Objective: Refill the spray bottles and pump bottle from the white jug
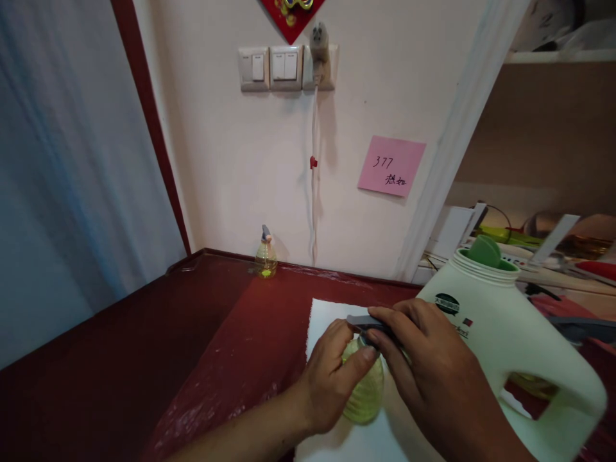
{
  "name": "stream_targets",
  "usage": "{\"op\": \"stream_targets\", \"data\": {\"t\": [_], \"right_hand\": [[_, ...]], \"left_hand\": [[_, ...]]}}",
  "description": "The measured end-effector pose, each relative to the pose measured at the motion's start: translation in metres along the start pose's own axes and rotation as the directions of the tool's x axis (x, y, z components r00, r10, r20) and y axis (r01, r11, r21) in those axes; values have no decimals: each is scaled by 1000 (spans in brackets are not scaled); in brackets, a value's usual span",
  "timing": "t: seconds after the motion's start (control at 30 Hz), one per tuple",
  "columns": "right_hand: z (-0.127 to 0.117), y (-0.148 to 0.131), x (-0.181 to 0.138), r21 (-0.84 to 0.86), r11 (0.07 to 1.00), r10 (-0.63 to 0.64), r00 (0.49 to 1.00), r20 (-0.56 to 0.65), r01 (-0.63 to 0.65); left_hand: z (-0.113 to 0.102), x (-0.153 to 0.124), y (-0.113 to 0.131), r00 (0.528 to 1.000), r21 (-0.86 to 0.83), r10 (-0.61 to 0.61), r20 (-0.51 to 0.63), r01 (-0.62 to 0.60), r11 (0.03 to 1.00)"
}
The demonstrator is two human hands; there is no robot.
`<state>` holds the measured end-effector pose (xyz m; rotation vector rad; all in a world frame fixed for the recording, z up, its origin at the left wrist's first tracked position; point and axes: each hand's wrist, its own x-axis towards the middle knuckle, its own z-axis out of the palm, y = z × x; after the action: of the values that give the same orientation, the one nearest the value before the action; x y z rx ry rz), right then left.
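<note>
A clear bottle of yellowish liquid [364, 398] stands on a white sheet [325, 316] in front of me. My left hand [332, 375] wraps round its neck and upper side, thumb across the front. Over the mouth, my right hand [428, 359] grips the grey spray head [363, 321] between thumb and fingers. The spray head sits at the bottle's neck; whether it is screwed tight I cannot tell. Just right of my right hand stands a large pale green jug [543, 359] with its mouth uncapped and a green spout inside.
A second small spray bottle [266, 256] stands against the wall at the back of the dark red table [206, 321]. A white cord [314, 212] hangs from the wall socket. Cluttered shelves [553, 247] are at right, a blue curtain [72, 160] at left.
</note>
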<state>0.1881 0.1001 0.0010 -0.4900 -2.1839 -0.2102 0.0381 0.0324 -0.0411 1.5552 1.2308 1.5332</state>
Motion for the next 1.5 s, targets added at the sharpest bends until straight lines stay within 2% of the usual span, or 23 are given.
{"op": "stream_targets", "data": {"t": [0.17, 0.27, 0.47, 0.57, 0.67, 0.77, 0.9, 1.13, 1.23, 1.5], "right_hand": [[0, -2, -2, 11, 1000, 25, 999, 23, -25], [0, -1, -2, 0, 1000, 21, 1000, 17, -21], [-1, 2, 0, -28, 999, -14, 1000, 14, 15], [-1, 1, 0, -21, 1000, -3, 1000, 18, 3], [0, -1, -1, -6, 1000, 19, 999, 30, -19], [-1, -2, -1, 3, 1000, 31, 999, 37, -31], [-1, -2, -1, -1, 1000, 23, 999, 24, -23], [0, 0, -1, -22, 1000, 22, 1000, 23, -21], [0, -1, -1, -12, 1000, 19, 1000, 21, -19], [-2, -3, 0, -2, 1000, 30, 999, 32, -30]], "left_hand": [[6, 5, 4, 988, -58, -57, -145, 49, 997], [6, 5, 4, 990, -46, -55, -132, 49, 998], [1, 0, 0, 1000, 25, -13, -8, 13, 1000], [0, 0, 2, 1000, 28, -8, 19, 7, 1000], [1, 2, 7, 1000, -20, -25, -15, 25, 999], [4, 5, 7, 993, -79, -73, -97, 66, 995], [6, 7, 5, 984, -76, -92, -150, 82, 994], [-3, 3, 4, 1000, -24, 23, 0, -23, 999], [-4, 2, 6, 999, -14, 38, 25, -38, 999], [6, 6, 3, 987, -71, -91, -136, 81, 994]]}}
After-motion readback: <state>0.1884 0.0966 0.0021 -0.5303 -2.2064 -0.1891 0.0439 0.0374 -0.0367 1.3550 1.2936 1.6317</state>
